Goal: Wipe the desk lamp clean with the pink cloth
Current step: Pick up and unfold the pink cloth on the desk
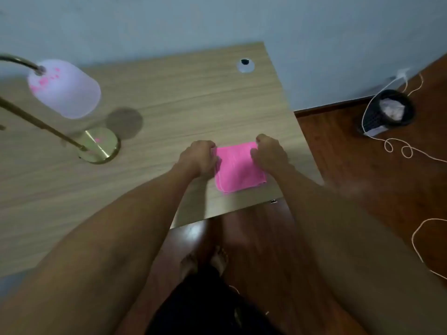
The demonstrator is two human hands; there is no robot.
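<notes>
on the desk (169, 97), both hands' grip on pink cloth (238, 169)

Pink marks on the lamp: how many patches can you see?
2: a cluster on the lamp shade top near the neck, and a small spot on the brass base. Hidden sides may carry more.
</notes>
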